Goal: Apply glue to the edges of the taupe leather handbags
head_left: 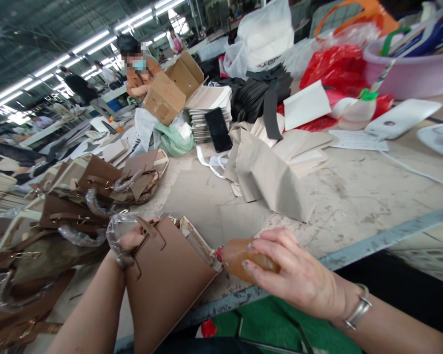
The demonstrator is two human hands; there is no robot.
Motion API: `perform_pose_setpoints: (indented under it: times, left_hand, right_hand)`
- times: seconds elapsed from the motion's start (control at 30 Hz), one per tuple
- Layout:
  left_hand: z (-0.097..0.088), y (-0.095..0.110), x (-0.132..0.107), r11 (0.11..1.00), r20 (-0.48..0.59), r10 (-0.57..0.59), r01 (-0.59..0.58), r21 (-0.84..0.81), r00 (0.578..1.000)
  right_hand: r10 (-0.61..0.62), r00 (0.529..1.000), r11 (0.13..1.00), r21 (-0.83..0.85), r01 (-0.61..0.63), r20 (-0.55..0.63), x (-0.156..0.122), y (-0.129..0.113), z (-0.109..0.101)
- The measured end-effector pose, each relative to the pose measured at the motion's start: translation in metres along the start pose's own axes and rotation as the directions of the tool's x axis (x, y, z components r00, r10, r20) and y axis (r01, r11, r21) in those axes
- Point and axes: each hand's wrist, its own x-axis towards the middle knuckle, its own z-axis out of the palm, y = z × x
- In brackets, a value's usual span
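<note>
A tan leather handbag (166, 285) stands tilted at the table's near edge. My left hand (127, 243) is closed on its top by the plastic-wrapped handle (116, 228). My right hand (295, 275) is wrapped round a squeeze bottle of amber glue (239, 255). The bottle's red nozzle (218, 254) touches the bag's open upper edge, where a pale lining strip (195, 241) shows.
More brown bags (96, 191) pile up at the left. Beige fabric pieces (269, 177), stacked panels (206, 110), a black phone (218, 129), a cardboard box (172, 88) and plastic bags (335, 64) crowd the table. A masked person (140, 73) works behind.
</note>
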Motion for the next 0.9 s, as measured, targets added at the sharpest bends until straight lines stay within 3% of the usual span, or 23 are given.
perform_pose_setpoints:
  times: [0.1, 0.27, 0.37, 0.47, 0.67, 0.77, 0.9]
  left_hand:
    - [0.005, 0.003, -0.003, 1.000, -0.004, -0.005, 0.005, -0.016, 1.000]
    - [0.026, 0.006, -0.010, 0.991, -0.170, 0.031, -0.052, -0.120, 0.985]
    - [0.038, 0.010, -0.014, 0.991, -0.180, 0.020, -0.044, -0.128, 0.983]
    - [0.036, 0.017, -0.016, 0.993, -0.197, 0.002, -0.025, -0.116, 0.980]
    - [0.010, 0.030, -0.013, 0.979, 0.100, -0.133, 0.147, -0.144, 0.986]
    - [0.005, 0.034, -0.012, 0.985, 0.116, -0.099, 0.113, -0.129, 0.988]
    - [0.005, 0.040, -0.011, 0.999, 0.108, -0.043, 0.042, 0.009, 0.993]
  right_hand:
    - [0.032, 0.989, 0.996, 0.073, -0.043, 0.147, 0.003, 0.005, -0.009]
    - [0.063, 0.952, 0.973, 0.192, -0.125, 0.300, 0.008, 0.015, -0.028]
    - [0.090, 0.945, 0.953, 0.249, -0.174, 0.316, 0.006, 0.022, -0.036]
    - [0.128, 0.948, 0.934, 0.285, -0.213, 0.290, 0.002, 0.028, -0.041]
    - [0.224, 0.958, 0.898, 0.344, -0.273, 0.176, -0.001, 0.029, -0.033]
    - [0.221, 0.954, 0.896, 0.345, -0.281, 0.205, 0.001, 0.027, -0.025]
    - [0.206, 0.937, 0.898, 0.326, -0.295, 0.282, 0.003, 0.029, -0.025]
